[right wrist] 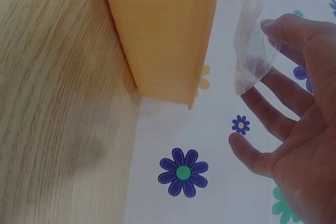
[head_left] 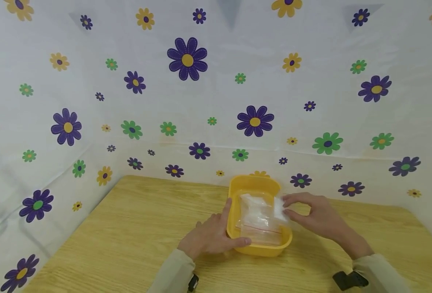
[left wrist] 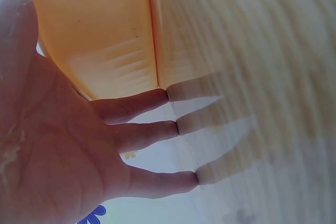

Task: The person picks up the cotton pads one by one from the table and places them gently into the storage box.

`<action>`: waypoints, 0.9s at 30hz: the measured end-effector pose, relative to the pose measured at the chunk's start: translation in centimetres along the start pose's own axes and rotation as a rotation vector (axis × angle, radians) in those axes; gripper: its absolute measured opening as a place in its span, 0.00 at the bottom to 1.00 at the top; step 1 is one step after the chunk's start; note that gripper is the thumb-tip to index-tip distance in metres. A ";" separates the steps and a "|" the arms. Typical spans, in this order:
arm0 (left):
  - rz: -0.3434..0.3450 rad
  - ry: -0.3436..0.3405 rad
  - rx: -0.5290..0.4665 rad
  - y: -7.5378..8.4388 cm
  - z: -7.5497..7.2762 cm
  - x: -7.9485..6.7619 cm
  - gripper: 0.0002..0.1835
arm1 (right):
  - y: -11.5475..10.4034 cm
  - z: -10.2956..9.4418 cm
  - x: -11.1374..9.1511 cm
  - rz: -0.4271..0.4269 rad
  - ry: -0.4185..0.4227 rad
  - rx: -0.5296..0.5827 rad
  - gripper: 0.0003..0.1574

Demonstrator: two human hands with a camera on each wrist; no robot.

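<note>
A yellow plastic bin (head_left: 261, 250) stands on the table with clear zip bags (head_left: 258, 217) in it, one with a red line along its seal. Against the bin's near left side rests my left hand (head_left: 210, 236), the thumb across the front rim and the index finger along the left wall. In the left wrist view its other fingers (left wrist: 142, 103) are straight, tips down on the tabletop. My right hand (head_left: 324, 217) pinches a small clear plastic bag (right wrist: 249, 45) between thumb and fingers at the bin's right rim. In the head view that bag looks whitish.
The wooden table (head_left: 157, 211) runs back to a white sheet (head_left: 208, 97) printed with purple, green and yellow flowers. This sheet rises behind the bin and along both sides. A dark band (head_left: 349, 280) sits at the right wrist.
</note>
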State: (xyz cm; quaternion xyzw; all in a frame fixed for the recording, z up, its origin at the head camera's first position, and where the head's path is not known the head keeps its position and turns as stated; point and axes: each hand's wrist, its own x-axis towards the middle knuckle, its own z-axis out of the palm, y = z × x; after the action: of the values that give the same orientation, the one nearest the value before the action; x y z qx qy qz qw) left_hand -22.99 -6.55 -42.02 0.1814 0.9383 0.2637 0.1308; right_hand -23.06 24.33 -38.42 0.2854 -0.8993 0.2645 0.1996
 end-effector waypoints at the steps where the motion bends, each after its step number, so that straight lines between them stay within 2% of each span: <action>1: 0.000 0.001 0.002 0.0 0.0 0.0 0.68 | -0.1 0.2 0.1 -0.004 -0.005 0.008 0.15; 13: 0.008 0.005 0.004 0.0 0.1 0.0 0.67 | -0.8 2.2 1.6 -0.028 -0.070 0.078 0.13; 20: 0.003 -0.001 0.008 -0.1 0.0 0.0 0.68 | -1.3 3.4 2.3 -0.033 -0.116 0.080 0.11; 27: 0.029 0.005 0.011 -0.1 0.0 0.1 0.68 | -1.3 4.6 2.6 -0.046 -0.165 0.089 0.10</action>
State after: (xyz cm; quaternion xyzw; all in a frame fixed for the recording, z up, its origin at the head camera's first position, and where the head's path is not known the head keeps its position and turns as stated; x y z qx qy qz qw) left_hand -23.09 -6.60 -42.03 0.1952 0.9374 0.2608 0.1237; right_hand -25.15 19.66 -40.23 0.3352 -0.8934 0.2750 0.1180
